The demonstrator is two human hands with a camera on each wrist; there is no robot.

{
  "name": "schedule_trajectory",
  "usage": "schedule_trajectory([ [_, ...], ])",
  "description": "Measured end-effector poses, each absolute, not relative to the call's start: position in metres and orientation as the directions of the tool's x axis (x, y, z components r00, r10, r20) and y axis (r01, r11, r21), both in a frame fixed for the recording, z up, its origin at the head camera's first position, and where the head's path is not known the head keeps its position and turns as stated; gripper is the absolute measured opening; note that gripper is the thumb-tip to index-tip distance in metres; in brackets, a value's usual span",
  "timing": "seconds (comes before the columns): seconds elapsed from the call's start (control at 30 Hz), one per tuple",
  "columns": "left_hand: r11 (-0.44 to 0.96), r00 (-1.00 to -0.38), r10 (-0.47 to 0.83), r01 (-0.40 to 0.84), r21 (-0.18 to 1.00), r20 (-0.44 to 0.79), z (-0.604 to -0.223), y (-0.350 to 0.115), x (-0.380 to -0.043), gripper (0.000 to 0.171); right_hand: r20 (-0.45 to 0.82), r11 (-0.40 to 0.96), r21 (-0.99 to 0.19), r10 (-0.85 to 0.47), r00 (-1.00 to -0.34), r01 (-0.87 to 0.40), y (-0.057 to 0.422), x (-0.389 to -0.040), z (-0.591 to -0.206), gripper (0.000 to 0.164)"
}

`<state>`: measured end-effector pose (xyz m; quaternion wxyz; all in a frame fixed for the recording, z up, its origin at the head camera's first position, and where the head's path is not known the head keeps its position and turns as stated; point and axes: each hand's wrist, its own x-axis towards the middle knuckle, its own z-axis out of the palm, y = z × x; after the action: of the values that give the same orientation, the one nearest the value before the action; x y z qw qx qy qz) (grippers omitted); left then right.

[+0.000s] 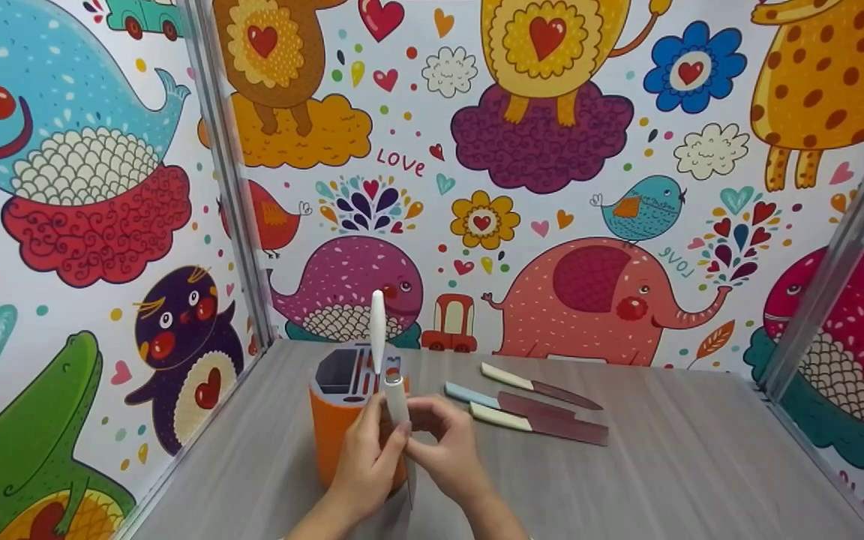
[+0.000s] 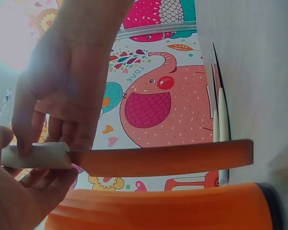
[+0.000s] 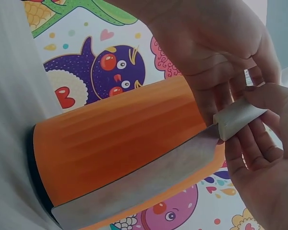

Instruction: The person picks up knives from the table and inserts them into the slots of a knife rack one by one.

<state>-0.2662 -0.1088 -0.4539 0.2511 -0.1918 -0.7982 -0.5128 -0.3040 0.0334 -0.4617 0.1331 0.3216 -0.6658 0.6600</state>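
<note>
Both my hands hold one kitchen knife upright by its pale handle [image 1: 396,401], its blade [image 3: 149,184] pointing down beside an orange knife block [image 1: 327,435]. My left hand [image 1: 364,457] grips the handle from the left, in front of the block. From the other side, my right hand [image 1: 451,454] pinches the same handle with thumb and fingers. The broad blade [image 2: 168,158] has a squared end in the left wrist view. A white handle [image 1: 378,330] stands up out of the block's slotted grey top [image 1: 338,367].
Right of the block lie a cream-handled knife with a pointed blade [image 1: 567,395], a blue-handled knife [image 1: 469,393] and a broad cream-handled knife [image 1: 503,417]. They rest on a grey wood-look table [image 1: 672,465]. Cartoon-printed panels [image 1: 432,195] enclose the table's back and sides.
</note>
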Motion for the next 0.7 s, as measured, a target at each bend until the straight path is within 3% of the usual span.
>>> schedule_trajectory([
  [0.37, 0.359, -0.794, 0.032, 0.576, 0.734, 0.607, -0.451, -0.110, -0.266, 0.032, 0.531, -0.084, -0.844, -0.270, -0.803, -0.530, 0.035, -0.306, -0.463, 0.029],
  [0.53, 0.311, -0.774, 0.030, 0.609, 0.730, 0.633, -0.450, -0.110, -0.264, 0.031, 0.578, -0.218, -0.816, -0.265, -0.772, -0.536, 0.040, -0.312, -0.469, 0.028],
  [0.7, 0.270, -0.770, 0.024, 0.618, 0.738, 0.637, -0.446, -0.114, -0.262, 0.036, 0.529, -0.292, -0.832, -0.161, -0.833, -0.472, 0.045, -0.326, -0.486, 0.025],
])
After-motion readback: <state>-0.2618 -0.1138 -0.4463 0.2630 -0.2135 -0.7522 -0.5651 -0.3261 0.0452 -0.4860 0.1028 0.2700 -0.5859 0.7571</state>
